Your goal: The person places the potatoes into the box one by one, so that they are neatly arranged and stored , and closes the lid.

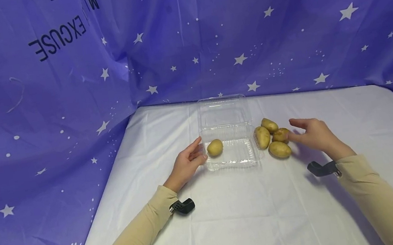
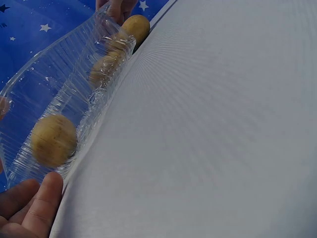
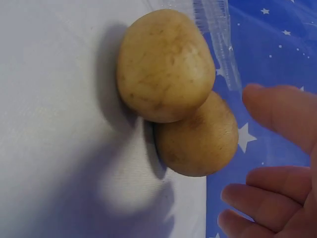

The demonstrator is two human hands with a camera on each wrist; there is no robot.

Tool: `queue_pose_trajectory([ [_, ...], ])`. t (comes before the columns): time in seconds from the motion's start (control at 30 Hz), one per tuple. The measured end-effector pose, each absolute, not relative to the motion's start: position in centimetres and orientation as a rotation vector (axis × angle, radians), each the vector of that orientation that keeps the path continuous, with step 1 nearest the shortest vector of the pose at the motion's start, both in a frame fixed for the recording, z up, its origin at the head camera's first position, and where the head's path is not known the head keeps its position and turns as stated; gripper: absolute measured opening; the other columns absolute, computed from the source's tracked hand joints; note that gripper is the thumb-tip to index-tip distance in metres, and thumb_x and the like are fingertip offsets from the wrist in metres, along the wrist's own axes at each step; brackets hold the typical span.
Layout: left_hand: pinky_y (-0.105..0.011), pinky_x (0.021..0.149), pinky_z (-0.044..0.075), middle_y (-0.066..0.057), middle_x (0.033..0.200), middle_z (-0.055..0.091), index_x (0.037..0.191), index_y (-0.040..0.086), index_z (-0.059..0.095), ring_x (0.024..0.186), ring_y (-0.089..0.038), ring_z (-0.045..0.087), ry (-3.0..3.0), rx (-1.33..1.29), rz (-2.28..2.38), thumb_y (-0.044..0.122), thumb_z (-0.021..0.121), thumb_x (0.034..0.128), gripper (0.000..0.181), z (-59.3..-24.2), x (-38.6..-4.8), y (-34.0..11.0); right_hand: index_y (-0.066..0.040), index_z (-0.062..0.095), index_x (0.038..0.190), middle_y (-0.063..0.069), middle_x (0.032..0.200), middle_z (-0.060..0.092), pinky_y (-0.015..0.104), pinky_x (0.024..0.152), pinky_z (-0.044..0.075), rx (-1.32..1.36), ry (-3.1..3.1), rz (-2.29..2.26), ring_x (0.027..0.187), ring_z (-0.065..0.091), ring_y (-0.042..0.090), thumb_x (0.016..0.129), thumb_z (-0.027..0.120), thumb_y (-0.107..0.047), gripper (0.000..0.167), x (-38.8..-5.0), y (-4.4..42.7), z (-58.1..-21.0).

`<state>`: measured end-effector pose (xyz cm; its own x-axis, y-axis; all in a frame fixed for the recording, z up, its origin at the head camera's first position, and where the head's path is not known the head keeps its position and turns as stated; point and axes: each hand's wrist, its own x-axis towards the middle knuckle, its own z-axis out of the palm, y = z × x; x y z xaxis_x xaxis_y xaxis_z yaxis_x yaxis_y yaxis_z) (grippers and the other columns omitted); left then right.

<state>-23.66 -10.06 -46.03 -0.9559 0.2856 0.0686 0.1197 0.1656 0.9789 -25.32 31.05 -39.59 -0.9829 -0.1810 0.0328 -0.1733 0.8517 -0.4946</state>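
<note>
An unlidded clear plastic container [image 1: 238, 150] lies with its lid [image 1: 223, 112] folded back, one potato [image 1: 215, 147] inside at its left end. My left hand [image 1: 186, 165] touches the container's left edge, fingers loosely extended; in the left wrist view its fingertips [image 2: 52, 183] are beside the wall near that potato [image 2: 54, 141]. Several potatoes [image 1: 280, 149] sit in a cluster just right of the container. My right hand [image 1: 310, 135] is over the cluster's right side, thumb and fingers spread. In the right wrist view two potatoes [image 3: 166, 64] lie before the spread fingers, apart from them.
A white cloth [image 1: 232, 218] covers the table. Behind and to the left hangs a purple-blue sheet [image 1: 177, 37] with stars and lettering. A black wrist device [image 1: 182, 206] is on the left wrist, another [image 1: 321, 169] on the right.
</note>
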Motion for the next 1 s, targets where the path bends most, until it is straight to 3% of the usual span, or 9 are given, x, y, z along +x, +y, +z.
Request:
queue_pose_trajectory([
  [0.7,-0.040,0.106,0.056,-0.024,0.153,0.049,0.158,0.008,0.038,0.135,-0.040,0.056,2.310,0.393,1.906,0.009,0.065,0.0942,0.069,-45.9,-23.7,-9.9,0.010,0.048,0.145,0.035,0.143,0.051,0.066,0.113,0.040,-0.273,2.899,-0.784,0.136,0.045,0.056,0.096,0.066,-0.045,0.076,-26.7,31.0,-41.4],
  [1.0,-0.040,0.105,0.056,-0.025,0.153,0.048,0.158,0.008,0.038,0.135,-0.041,0.055,2.297,0.395,1.907,0.008,0.065,0.0935,0.070,-45.8,-23.6,-10.1,0.011,0.050,0.143,0.037,0.138,0.056,0.068,0.109,0.042,-0.293,2.916,-0.792,0.129,0.051,0.057,0.098,0.064,-0.044,0.073,-26.8,30.9,-42.2],
])
